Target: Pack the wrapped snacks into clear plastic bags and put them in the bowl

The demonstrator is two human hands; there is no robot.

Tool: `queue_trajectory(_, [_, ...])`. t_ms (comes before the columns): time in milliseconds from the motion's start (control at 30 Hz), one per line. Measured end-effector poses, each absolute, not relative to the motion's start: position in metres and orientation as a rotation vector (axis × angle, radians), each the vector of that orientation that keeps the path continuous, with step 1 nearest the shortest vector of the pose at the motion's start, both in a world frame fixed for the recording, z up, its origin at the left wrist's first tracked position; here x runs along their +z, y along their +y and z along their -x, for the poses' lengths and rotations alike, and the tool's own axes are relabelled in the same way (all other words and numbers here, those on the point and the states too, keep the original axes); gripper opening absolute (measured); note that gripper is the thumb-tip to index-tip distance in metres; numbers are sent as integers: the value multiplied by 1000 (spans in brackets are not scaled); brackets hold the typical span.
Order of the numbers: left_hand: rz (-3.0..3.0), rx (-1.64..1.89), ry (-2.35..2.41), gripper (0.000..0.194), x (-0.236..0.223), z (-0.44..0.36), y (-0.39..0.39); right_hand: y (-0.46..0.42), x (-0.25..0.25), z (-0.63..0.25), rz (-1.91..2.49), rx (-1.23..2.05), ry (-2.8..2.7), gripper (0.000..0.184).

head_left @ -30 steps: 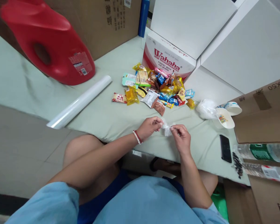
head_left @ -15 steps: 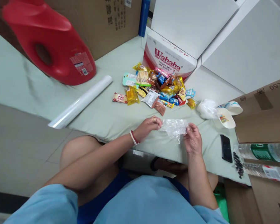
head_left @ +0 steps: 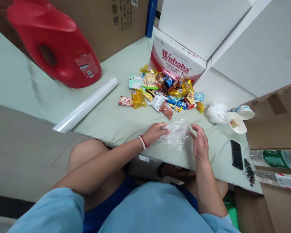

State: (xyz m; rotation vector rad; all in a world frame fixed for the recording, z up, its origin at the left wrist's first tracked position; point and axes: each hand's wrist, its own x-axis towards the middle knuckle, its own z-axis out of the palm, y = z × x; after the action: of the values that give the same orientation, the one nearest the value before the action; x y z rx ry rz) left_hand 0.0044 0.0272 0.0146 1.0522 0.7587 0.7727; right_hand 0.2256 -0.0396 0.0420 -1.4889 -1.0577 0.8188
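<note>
A crumpled clear plastic bag (head_left: 177, 135) hangs from my left hand (head_left: 157, 133), whose thumb and fingers pinch its left end. Just right of the bag, my right hand (head_left: 200, 141) is raised with thumb and fingers apart and nothing between them. Beyond both hands lies a heap of wrapped snacks (head_left: 176, 91) in many colours. A brown packet (head_left: 167, 111) and a silver-white packet (head_left: 157, 102) are at its near edge, closest to my left hand. A red and white packet (head_left: 125, 101) lies at the heap's left end.
On the left are a red jug (head_left: 63, 51) and a roll of clear film (head_left: 87, 105). A Wahaha carton (head_left: 177, 61) stands behind the snacks. To the right are a white plastic bundle (head_left: 217, 113), paper bowls (head_left: 237, 129), a phone (head_left: 237, 154) and plastic bottles (head_left: 276, 159).
My right hand has let go of the bag's right end and its fingers have spread. The bag now droops from my left hand alone.
</note>
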Motion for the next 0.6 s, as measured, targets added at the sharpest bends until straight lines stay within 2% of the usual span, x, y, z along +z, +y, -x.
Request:
queue_trajectory(133, [-984,845,780,38,15,-7,28,-42,39,-206,1530,884,-1014,60])
queue_trajectory(167, [-923,853,776,39,15,-7,28,-42,37,-201,1561,916,-1009,58])
queue_trajectory(267, [-690,891,788,38,13,-7,33,-41,30,-190,1517,1013,-889,39])
queue_trajectory(367, [-646,957,924,33,12,-4,38,-41,28,-190,1407,1117,-727,35])
queue_trajectory(500, [-1110,1167,1161,30,17,0,38,-43,36,-193,1332,1189,-718,31])
queue_trajectory(600, [-1493,1094,1024,47,20,0,32,-46,46,-193,1285,1224,-755,28])
